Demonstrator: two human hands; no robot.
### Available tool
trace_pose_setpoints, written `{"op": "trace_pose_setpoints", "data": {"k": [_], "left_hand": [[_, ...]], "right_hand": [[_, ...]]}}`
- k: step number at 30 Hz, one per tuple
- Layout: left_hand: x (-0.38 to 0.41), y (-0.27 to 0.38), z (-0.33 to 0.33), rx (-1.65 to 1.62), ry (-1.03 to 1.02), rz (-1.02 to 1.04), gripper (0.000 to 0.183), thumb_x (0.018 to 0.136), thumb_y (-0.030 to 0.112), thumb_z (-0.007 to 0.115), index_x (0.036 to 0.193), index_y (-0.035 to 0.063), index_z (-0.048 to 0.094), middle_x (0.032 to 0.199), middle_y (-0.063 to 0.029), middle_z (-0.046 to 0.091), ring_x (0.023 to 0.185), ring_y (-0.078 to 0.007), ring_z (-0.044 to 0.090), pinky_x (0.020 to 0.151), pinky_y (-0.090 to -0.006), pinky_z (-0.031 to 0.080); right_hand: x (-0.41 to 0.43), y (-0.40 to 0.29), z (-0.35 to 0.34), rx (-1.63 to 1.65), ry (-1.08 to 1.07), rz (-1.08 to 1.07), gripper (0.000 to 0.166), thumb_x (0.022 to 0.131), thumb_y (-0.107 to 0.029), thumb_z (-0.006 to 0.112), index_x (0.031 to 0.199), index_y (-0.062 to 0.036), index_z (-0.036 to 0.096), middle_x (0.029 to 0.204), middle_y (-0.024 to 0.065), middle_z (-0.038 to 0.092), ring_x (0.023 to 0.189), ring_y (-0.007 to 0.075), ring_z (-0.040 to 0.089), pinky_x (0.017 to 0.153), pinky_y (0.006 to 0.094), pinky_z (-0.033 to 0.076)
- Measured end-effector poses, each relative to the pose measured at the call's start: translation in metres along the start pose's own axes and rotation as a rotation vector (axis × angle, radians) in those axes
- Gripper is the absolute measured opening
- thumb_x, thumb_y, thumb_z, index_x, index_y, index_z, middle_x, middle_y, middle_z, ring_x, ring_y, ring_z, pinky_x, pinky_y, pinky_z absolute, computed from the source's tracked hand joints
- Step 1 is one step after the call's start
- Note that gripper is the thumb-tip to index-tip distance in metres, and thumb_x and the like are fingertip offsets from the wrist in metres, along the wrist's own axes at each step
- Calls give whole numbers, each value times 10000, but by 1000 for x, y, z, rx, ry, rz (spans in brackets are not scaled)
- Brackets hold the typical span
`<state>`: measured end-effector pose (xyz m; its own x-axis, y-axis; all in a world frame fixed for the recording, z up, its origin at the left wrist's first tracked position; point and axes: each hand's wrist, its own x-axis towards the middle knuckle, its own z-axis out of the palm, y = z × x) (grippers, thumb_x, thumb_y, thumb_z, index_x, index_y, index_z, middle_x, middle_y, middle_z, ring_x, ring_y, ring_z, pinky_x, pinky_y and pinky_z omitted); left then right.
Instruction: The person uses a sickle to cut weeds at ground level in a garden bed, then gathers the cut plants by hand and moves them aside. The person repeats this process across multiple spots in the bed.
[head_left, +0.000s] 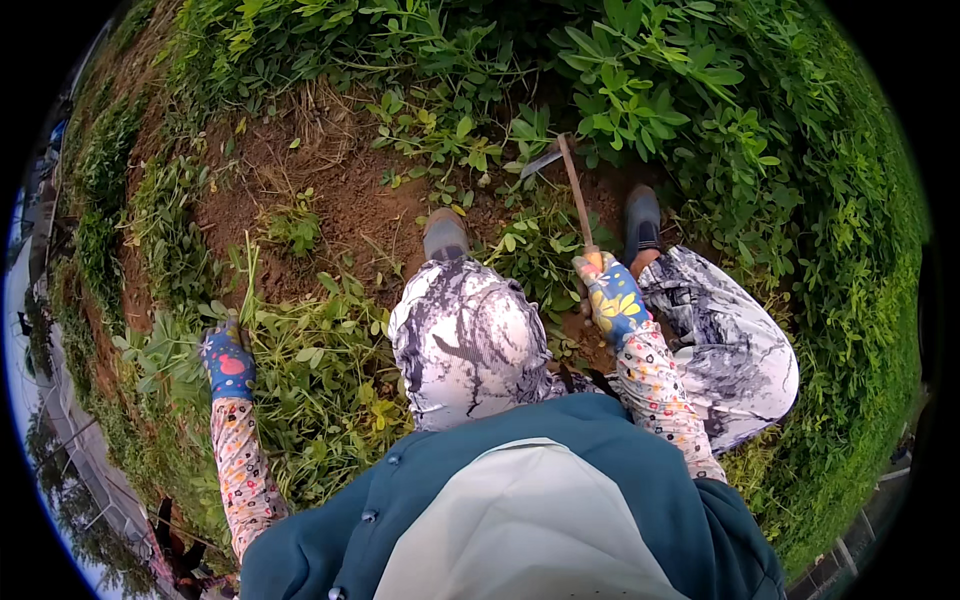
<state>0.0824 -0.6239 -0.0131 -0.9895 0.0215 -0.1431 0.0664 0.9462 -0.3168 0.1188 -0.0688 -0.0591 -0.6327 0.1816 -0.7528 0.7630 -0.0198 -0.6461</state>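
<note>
My left hand (227, 360), in a blue patterned glove, is closed round a bunch of cut leafy stems (251, 277) at the left, over a heap of cut green plants (322, 360). In my right hand (611, 296), gloved alike, is the wooden handle of a sickle (575, 187). Its metal blade (541, 163) points left, close to low leafy plants growing from the soil. The right fingers are partly hidden by the glove's back.
Dense leafy plants (645, 97) stand ahead and along the right. Reddish-brown soil (360, 202) with dry straw lies ahead to the left. My two shoes (445, 234) rest on the ground on either side of low plants. Another person's patterned clothing may show at the lower left edge.
</note>
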Motion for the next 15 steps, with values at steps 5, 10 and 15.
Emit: {"op": "trace_pose_setpoints", "data": {"k": [5,10,15], "left_hand": [[-236,-192,37,292,-1056,-746,478,829,390,621,1250,164,597,1177,-126,638,1162,-321,550,1089,-435,302],[-252,-105,37,85,-947,-941,536,813,418,642,1282,168,575,1219,-137,617,1191,-320,534,1081,-436,329],[-56,22,39,-482,-121,-205,250,889,166,602,1100,33,617,1062,-154,643,972,-305,623,841,-390,493]], "right_hand": [[33,-32,24,-551,38,-456,438,926,-405,527,1129,-17,526,979,240,597,978,416,561,799,427,455],[115,-51,37,27,91,-197,320,917,-375,586,1049,-97,494,689,12,534,499,137,517,426,299,441],[231,-31,-12,-112,259,-246,512,909,-433,556,1166,5,489,856,131,624,627,220,646,505,340,527]]}}
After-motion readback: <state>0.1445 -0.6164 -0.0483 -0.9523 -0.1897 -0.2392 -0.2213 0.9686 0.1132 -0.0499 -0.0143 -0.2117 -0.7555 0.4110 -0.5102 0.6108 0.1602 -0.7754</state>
